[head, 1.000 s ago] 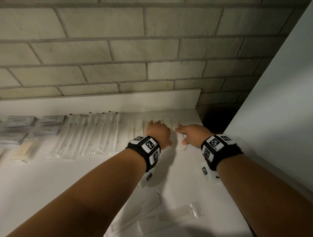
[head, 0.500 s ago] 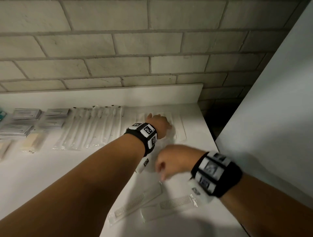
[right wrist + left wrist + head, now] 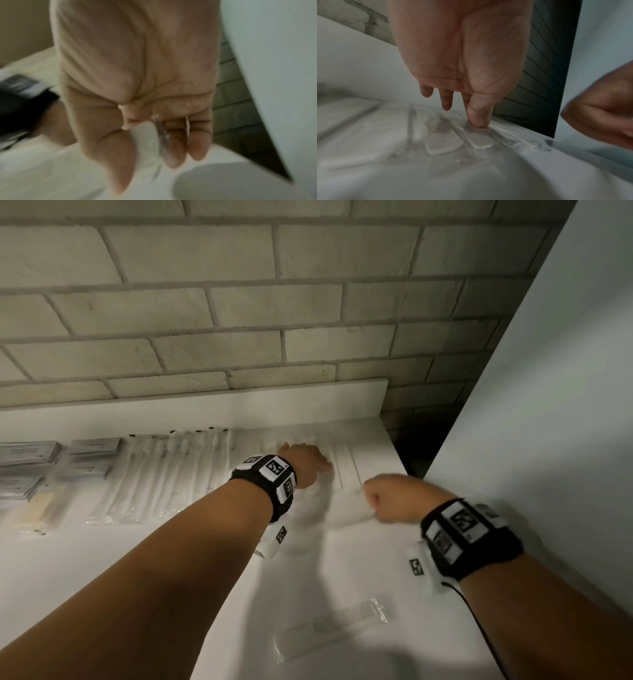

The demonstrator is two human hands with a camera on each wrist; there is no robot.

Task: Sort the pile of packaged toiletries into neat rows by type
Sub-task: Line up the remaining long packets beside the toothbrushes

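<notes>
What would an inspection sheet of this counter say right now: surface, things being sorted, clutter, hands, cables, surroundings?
Surface: white counter, dimly lit.
Job's things: row of wrapped toothbrushes; flat sachets in stacks at far left; row of wrapped combs at the back; one wrapped comb loose near the front.
Clutter: nothing seen.
Hands: left hand presses its fingertips on the comb row; right hand pinches a clear packet, blurred.
Cables: black cable running from the right wrist band.
Surroundings: pale brick wall behind; white panel at right, dark gap beside it.
</notes>
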